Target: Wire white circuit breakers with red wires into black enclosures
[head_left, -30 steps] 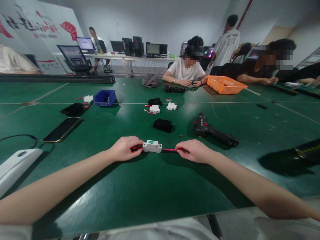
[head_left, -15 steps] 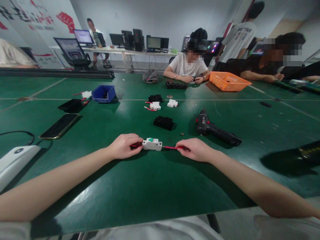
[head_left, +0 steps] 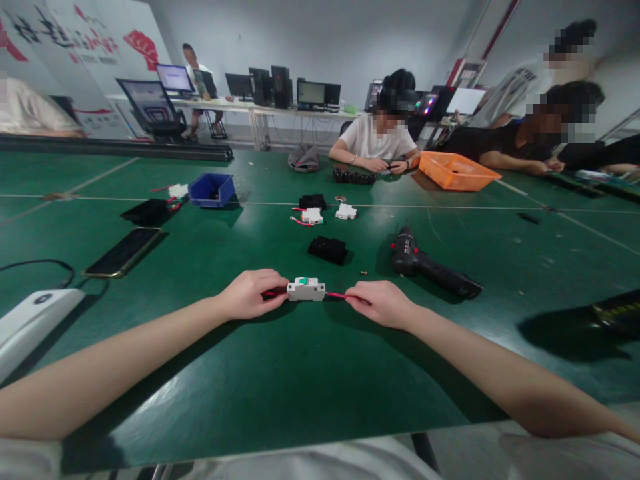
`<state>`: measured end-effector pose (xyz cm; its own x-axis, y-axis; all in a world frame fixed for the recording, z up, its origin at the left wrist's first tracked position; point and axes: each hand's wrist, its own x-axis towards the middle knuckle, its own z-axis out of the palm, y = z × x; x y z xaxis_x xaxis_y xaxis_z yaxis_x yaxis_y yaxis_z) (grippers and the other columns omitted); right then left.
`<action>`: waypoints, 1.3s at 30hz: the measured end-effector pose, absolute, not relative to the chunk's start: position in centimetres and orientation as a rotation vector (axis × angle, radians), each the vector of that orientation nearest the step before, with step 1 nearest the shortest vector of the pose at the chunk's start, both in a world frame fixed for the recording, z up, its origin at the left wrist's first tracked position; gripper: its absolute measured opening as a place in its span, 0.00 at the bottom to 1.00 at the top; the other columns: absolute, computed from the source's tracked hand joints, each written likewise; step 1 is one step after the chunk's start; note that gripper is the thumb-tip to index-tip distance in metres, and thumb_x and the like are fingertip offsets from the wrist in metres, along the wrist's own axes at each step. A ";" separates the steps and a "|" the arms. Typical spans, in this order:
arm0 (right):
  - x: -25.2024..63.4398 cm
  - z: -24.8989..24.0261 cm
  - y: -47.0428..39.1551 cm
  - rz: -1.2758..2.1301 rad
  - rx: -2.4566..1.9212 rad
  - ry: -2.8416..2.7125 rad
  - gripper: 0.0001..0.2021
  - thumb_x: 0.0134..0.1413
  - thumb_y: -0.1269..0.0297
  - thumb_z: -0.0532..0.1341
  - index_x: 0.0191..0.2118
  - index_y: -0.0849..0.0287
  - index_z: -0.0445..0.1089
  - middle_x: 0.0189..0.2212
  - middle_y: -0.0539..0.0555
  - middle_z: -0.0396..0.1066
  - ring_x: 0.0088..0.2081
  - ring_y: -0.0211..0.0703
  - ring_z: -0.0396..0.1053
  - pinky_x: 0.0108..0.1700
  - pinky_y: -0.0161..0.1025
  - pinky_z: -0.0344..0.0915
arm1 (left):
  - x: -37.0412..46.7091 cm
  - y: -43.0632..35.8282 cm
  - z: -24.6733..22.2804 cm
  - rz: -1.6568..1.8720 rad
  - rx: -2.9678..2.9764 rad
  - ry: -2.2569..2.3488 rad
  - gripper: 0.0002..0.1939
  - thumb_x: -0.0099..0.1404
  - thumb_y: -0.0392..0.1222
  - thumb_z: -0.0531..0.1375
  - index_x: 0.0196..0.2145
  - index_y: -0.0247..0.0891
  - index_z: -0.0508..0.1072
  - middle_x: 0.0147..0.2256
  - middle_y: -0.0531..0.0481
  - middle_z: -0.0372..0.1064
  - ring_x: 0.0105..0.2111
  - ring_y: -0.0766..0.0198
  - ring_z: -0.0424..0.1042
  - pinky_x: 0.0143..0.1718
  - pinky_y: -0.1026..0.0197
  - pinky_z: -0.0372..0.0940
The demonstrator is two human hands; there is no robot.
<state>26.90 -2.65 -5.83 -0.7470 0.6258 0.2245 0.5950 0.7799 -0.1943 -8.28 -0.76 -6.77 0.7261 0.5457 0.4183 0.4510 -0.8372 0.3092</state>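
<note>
A white circuit breaker (head_left: pixel 307 289) with a green switch lies on the green table (head_left: pixel 280 380) between my hands, a red wire at each end. My left hand (head_left: pixel 255 294) pinches the red wire at its left end, fingertips against the housing. My right hand (head_left: pixel 377 302) is closed on the right red wire (head_left: pixel 336 295), a short way from the housing. Beyond them lie a black block (head_left: pixel 327 249), a small brass screw (head_left: pixel 364 272), a white breaker with red wires (head_left: pixel 311 215) and another white breaker (head_left: pixel 346 211).
A black power screwdriver (head_left: pixel 430 267) lies to the right. At the left are a phone (head_left: pixel 125 252), a blue bin (head_left: pixel 211 191) and a white device (head_left: pixel 40 323). Across the table, a person in white (head_left: pixel 377 137) sits by an orange basket (head_left: pixel 457 171).
My right hand has moved slightly left along the red wire, closer to the breaker. My left hand keeps its pinch. The camera view has shifted a little.
</note>
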 end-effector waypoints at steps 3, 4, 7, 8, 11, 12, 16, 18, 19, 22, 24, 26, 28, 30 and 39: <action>26.9 -5.8 -2.6 0.105 -0.940 -2.676 0.13 0.71 0.62 0.54 0.42 0.59 0.75 0.32 0.53 0.76 0.31 0.40 0.70 0.31 0.37 0.58 | -8.3 -0.7 -6.8 0.749 2.729 0.805 0.11 0.71 0.42 0.58 0.48 0.38 0.75 0.38 0.47 0.76 0.37 0.64 0.74 0.38 0.63 0.69; 27.0 -5.7 -2.6 0.098 -0.940 -2.671 0.13 0.71 0.62 0.54 0.42 0.59 0.75 0.32 0.53 0.76 0.31 0.39 0.70 0.31 0.37 0.58 | -8.3 -0.7 -6.8 0.747 2.727 0.805 0.11 0.71 0.42 0.58 0.48 0.38 0.75 0.39 0.47 0.76 0.38 0.63 0.74 0.39 0.63 0.70; 27.1 -5.6 -2.6 0.106 -0.935 -2.664 0.14 0.71 0.61 0.53 0.43 0.59 0.75 0.32 0.54 0.76 0.30 0.39 0.70 0.31 0.37 0.59 | -8.4 -0.6 -7.0 0.734 2.725 0.810 0.12 0.71 0.43 0.58 0.49 0.38 0.75 0.39 0.46 0.76 0.38 0.63 0.75 0.39 0.63 0.70; 27.1 -5.5 -2.6 0.117 -0.926 -2.670 0.14 0.72 0.61 0.53 0.43 0.59 0.75 0.32 0.54 0.76 0.31 0.40 0.70 0.31 0.37 0.59 | -8.5 -0.6 -7.0 0.730 2.727 0.810 0.12 0.71 0.43 0.58 0.49 0.38 0.75 0.39 0.46 0.76 0.38 0.63 0.75 0.39 0.63 0.70; 27.0 -5.5 -2.6 0.128 -0.894 -2.687 0.15 0.72 0.61 0.52 0.43 0.59 0.75 0.32 0.54 0.75 0.31 0.40 0.70 0.32 0.37 0.60 | -8.5 -0.5 -7.1 0.726 2.736 0.816 0.13 0.72 0.44 0.58 0.50 0.39 0.75 0.39 0.46 0.76 0.38 0.63 0.75 0.38 0.63 0.69; 27.0 -5.5 -2.6 0.123 -0.890 -2.689 0.15 0.72 0.61 0.52 0.42 0.59 0.75 0.32 0.54 0.75 0.31 0.40 0.70 0.32 0.37 0.60 | -8.5 -0.5 -7.1 0.726 2.739 0.819 0.13 0.72 0.44 0.58 0.50 0.39 0.75 0.39 0.46 0.76 0.38 0.63 0.75 0.38 0.63 0.69; 26.8 -5.6 -2.6 0.132 -0.899 -2.682 0.15 0.72 0.60 0.52 0.43 0.59 0.75 0.32 0.54 0.75 0.31 0.40 0.70 0.32 0.37 0.60 | -8.5 -0.5 -7.2 0.721 2.740 0.816 0.13 0.72 0.44 0.58 0.50 0.39 0.75 0.39 0.46 0.76 0.38 0.63 0.75 0.39 0.63 0.69; 26.8 -5.6 -2.5 0.148 -0.898 -2.679 0.15 0.73 0.60 0.51 0.44 0.59 0.75 0.32 0.54 0.75 0.31 0.40 0.70 0.32 0.37 0.60 | -8.5 -0.4 -7.2 0.725 2.735 0.818 0.13 0.72 0.44 0.58 0.50 0.39 0.75 0.39 0.46 0.76 0.38 0.63 0.75 0.39 0.63 0.70; 26.8 -5.6 -2.4 0.157 -0.897 -2.676 0.16 0.73 0.60 0.51 0.44 0.59 0.75 0.33 0.54 0.75 0.31 0.40 0.70 0.32 0.37 0.61 | -8.5 -0.4 -7.3 0.730 2.731 0.822 0.13 0.72 0.44 0.58 0.50 0.39 0.75 0.39 0.46 0.76 0.38 0.63 0.75 0.39 0.63 0.70; 26.8 -5.6 -2.1 0.180 -0.888 -2.675 0.17 0.74 0.59 0.50 0.46 0.60 0.75 0.33 0.55 0.74 0.32 0.41 0.69 0.32 0.37 0.61 | -8.5 -0.4 -7.3 0.752 2.721 0.835 0.13 0.72 0.44 0.58 0.50 0.38 0.76 0.40 0.46 0.76 0.38 0.63 0.75 0.39 0.62 0.70; 26.9 -5.6 -1.9 0.183 -0.872 -2.683 0.17 0.74 0.59 0.50 0.46 0.60 0.75 0.33 0.55 0.74 0.32 0.41 0.69 0.32 0.37 0.60 | -8.5 -0.4 -7.4 0.762 2.717 0.831 0.13 0.72 0.44 0.58 0.50 0.39 0.76 0.40 0.46 0.77 0.38 0.63 0.75 0.39 0.62 0.70; 27.0 -5.5 -1.8 0.178 -0.859 -2.693 0.18 0.74 0.59 0.49 0.46 0.60 0.75 0.33 0.55 0.73 0.32 0.41 0.69 0.32 0.37 0.60 | -8.5 -0.3 -7.5 0.773 2.715 0.825 0.13 0.72 0.43 0.58 0.50 0.39 0.76 0.40 0.46 0.77 0.39 0.63 0.76 0.39 0.62 0.70; 27.1 -5.5 -1.7 0.174 -0.853 -2.708 0.18 0.74 0.59 0.49 0.47 0.60 0.75 0.33 0.55 0.73 0.32 0.41 0.69 0.32 0.37 0.60 | -8.4 -0.3 -7.4 0.782 2.713 0.827 0.12 0.71 0.44 0.59 0.49 0.39 0.76 0.40 0.46 0.77 0.39 0.62 0.76 0.39 0.62 0.71; 27.1 -5.5 -1.8 0.168 -0.848 -2.720 0.18 0.74 0.58 0.49 0.46 0.59 0.75 0.32 0.55 0.73 0.32 0.41 0.69 0.32 0.37 0.60 | -8.4 -0.4 -7.2 0.772 2.717 0.829 0.12 0.71 0.44 0.58 0.49 0.40 0.76 0.40 0.46 0.77 0.39 0.63 0.76 0.39 0.62 0.71; 27.2 -5.3 -2.4 0.172 -0.891 -2.698 0.14 0.71 0.57 0.55 0.45 0.58 0.75 0.35 0.55 0.76 0.34 0.42 0.72 0.34 0.37 0.63 | -8.1 -0.9 -6.6 0.754 2.887 0.903 0.12 0.70 0.45 0.59 0.47 0.39 0.75 0.43 0.45 0.78 0.41 0.59 0.76 0.42 0.56 0.66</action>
<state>27.23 -2.41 -5.33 -0.7651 0.5981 0.2384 0.5630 0.8011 -0.2030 -8.10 -0.85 -6.64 0.7154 0.5419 0.4410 0.5303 -0.8321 0.1623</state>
